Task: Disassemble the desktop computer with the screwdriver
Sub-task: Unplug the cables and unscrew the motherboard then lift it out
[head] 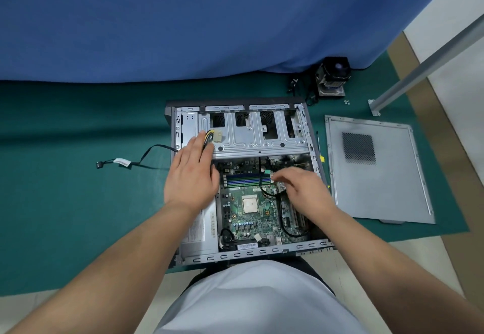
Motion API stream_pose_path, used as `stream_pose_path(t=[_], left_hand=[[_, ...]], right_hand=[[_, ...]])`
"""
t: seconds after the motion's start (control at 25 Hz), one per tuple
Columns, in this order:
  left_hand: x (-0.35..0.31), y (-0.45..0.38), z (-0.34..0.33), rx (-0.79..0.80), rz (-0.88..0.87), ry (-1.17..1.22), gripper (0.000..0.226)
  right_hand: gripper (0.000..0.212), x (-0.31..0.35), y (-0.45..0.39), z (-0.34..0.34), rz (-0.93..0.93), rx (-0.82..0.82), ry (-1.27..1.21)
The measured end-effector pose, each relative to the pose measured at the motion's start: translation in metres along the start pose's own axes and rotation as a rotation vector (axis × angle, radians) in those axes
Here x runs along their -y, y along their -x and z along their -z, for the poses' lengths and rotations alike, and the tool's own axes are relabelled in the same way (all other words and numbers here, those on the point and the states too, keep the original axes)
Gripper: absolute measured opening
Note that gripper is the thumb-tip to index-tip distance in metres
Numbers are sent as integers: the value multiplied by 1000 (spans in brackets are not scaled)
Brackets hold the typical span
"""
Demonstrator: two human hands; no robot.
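2 bare hands work over an open desktop computer case (183,255) lying on its side on a green mat (78,202). Furthest left, a loose black cable (136,162) with a white tag trails across the mat, its far end running to the case wall. Next, the left hand (192,174) lies over the left part of the case, its fingers closed around a bundle of yellow and black wires ending in a white power connector (217,135), which sits against the silver drive cage (251,132). Below the cage, the green motherboard (248,218) lies exposed, with a bare square processor (249,203) near its middle. The right hand (305,189) hovers over the board's right side, fingers curled downward near the memory slots; whether it grips anything cannot be told. Just beside the case's right wall lies the screwdriver (319,148), untouched on the mat. Further right rests the removed grey side panel (379,176), and behind it stands a black cooler fan (334,77).
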State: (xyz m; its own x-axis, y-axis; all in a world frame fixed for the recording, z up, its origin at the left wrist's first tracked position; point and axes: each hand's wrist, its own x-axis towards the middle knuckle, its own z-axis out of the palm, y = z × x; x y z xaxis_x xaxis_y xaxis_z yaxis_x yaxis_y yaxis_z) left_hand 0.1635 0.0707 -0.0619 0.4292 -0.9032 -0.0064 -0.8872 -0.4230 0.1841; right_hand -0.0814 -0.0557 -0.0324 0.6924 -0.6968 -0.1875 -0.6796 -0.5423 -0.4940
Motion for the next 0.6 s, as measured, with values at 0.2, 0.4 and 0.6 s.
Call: stream_pose_path(t=[0.2,0.4,0.6], left_hand=[[0,0,-1,-13,-1,14,54],[1,-1,-1,-15,1,11,55],[2,-1,-2,-6,7,8,59]], right_hand=[[20,-4,-18,22,-239,-333,-213],[24,5,-35,23,-359,-352,-34],[29,14,-49,27,-423,-254,91]])
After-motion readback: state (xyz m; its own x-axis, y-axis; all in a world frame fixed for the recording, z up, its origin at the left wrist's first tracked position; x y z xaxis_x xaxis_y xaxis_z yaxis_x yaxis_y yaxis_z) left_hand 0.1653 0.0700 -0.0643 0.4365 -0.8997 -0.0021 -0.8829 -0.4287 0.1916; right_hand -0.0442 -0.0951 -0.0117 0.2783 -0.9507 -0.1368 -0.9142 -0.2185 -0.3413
